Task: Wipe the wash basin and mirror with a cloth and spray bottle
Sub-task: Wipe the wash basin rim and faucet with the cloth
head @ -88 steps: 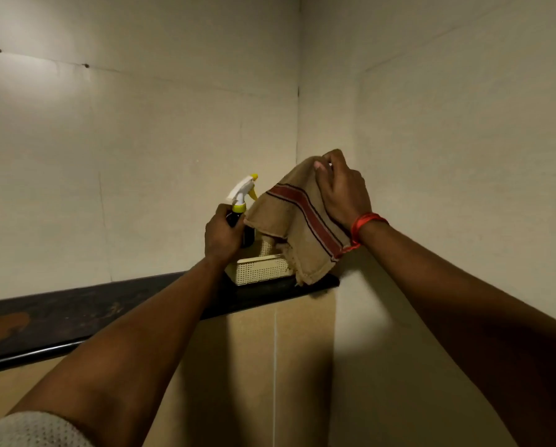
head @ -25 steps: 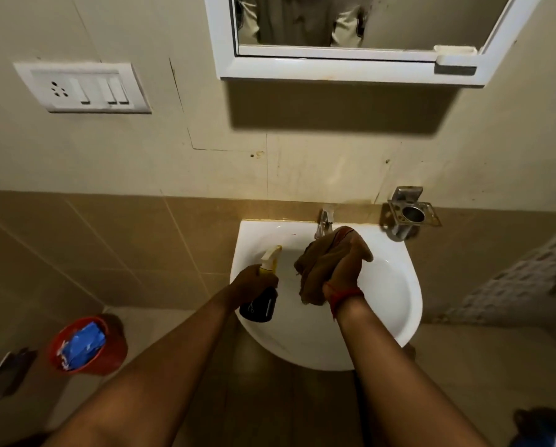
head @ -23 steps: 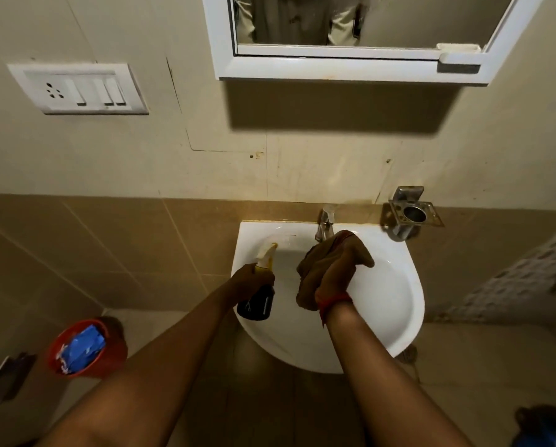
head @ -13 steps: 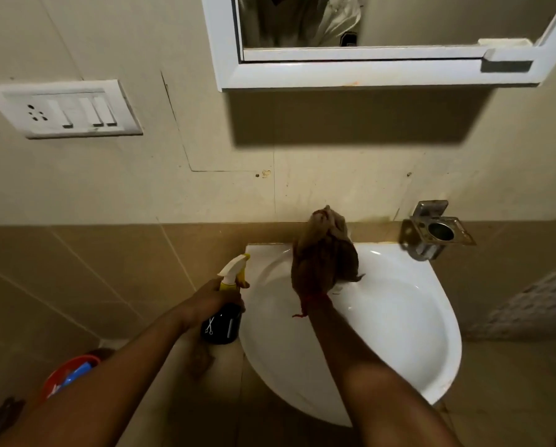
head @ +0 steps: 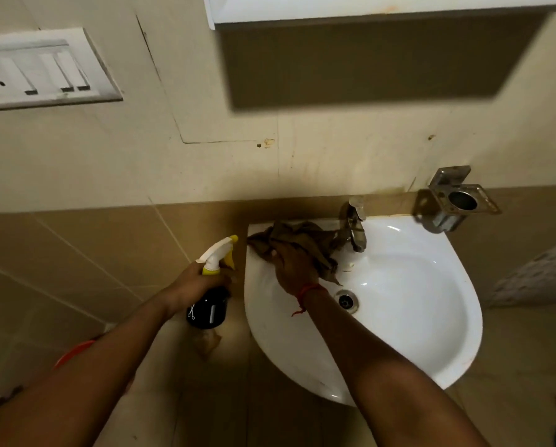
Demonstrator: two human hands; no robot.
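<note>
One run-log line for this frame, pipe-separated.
phase: wiping basin | right hand: pressing cloth on wash basin back-left rim, by tap | left hand: holding spray bottle off basin's left | mirror: not started

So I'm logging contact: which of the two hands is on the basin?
The right hand, with the red wrist thread, presses the brown cloth onto the basin rim. The left hand holds the spray bottle beside it.

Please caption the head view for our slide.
Right hand wipes basin rim with cloth; left hand holds spray bottle.
</note>
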